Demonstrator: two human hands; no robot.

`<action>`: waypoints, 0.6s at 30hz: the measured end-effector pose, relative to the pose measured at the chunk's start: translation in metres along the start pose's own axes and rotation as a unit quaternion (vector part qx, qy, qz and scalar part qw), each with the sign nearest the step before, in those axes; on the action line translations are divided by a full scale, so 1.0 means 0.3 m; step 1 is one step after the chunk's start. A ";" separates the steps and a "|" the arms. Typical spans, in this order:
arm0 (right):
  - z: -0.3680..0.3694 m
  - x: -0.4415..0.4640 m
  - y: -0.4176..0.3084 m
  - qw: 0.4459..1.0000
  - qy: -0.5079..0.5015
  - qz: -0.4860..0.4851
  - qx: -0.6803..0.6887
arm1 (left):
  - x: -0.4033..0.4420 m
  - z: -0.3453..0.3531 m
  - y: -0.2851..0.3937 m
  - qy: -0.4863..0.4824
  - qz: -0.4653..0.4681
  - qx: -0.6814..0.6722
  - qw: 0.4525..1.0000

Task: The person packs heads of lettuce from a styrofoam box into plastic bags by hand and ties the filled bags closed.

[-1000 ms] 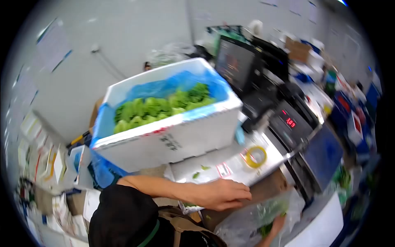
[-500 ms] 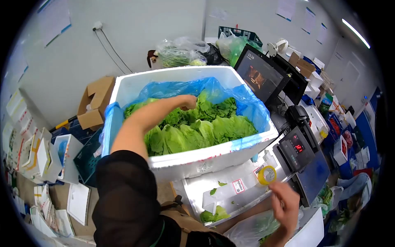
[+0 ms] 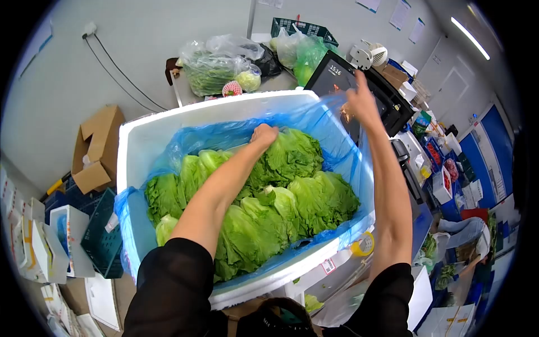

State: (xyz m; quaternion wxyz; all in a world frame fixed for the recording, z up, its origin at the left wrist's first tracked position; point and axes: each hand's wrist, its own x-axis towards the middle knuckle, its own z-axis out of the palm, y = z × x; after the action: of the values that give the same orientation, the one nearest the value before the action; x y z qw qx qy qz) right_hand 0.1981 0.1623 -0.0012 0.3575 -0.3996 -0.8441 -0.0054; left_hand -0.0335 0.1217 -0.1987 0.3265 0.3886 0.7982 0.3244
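A white foam box [image 3: 247, 104], lined with blue plastic [image 3: 191, 137], holds several heads of green leafy lettuce [image 3: 255, 224]. My left hand [image 3: 263, 135] reaches in near the far wall. Its fingers curl at the edge of a lettuce head [image 3: 295, 154], with the fingertips hidden. Above the box's right far corner, my right hand [image 3: 362, 102] is raised in front of the monitor [image 3: 331, 76]. Thin liner plastic stretches from the rim up to its fingers, which are partly blurred; one finger points upward.
Bagged greens [image 3: 208, 67] and a green crate [image 3: 303, 31] stand behind the box. A cardboard box [image 3: 98, 149] and a dark green crate [image 3: 104, 236] are at left. Yellow tape [image 3: 364, 244] lies near the right front edge. A small fan [image 3: 369, 54] sits behind the monitor.
My right hand has risen from beside the tape to the far right corner, drawing up liner plastic. My left hand stays among the lettuce. The view has shifted, showing more of the box's inside.
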 end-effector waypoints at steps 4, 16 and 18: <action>-0.029 -0.068 -0.268 0.952 -0.118 0.010 -0.284 | -0.067 -0.002 0.038 -0.015 -0.047 0.011 0.999; 0.441 -0.250 -0.023 0.917 -0.359 0.029 0.174 | -0.187 -0.022 -0.038 0.061 -0.005 -0.145 0.988; 0.407 -0.282 -0.060 0.883 -0.405 0.084 0.224 | -0.242 -0.055 -0.051 0.071 0.016 -0.220 0.973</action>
State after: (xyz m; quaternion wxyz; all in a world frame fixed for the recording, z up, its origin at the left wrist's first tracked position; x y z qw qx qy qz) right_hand 0.1487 0.1293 -0.1386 0.0638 -0.3457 -0.8573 0.3761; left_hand -0.0173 0.0495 -0.1814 0.3412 0.2960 0.7217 0.5246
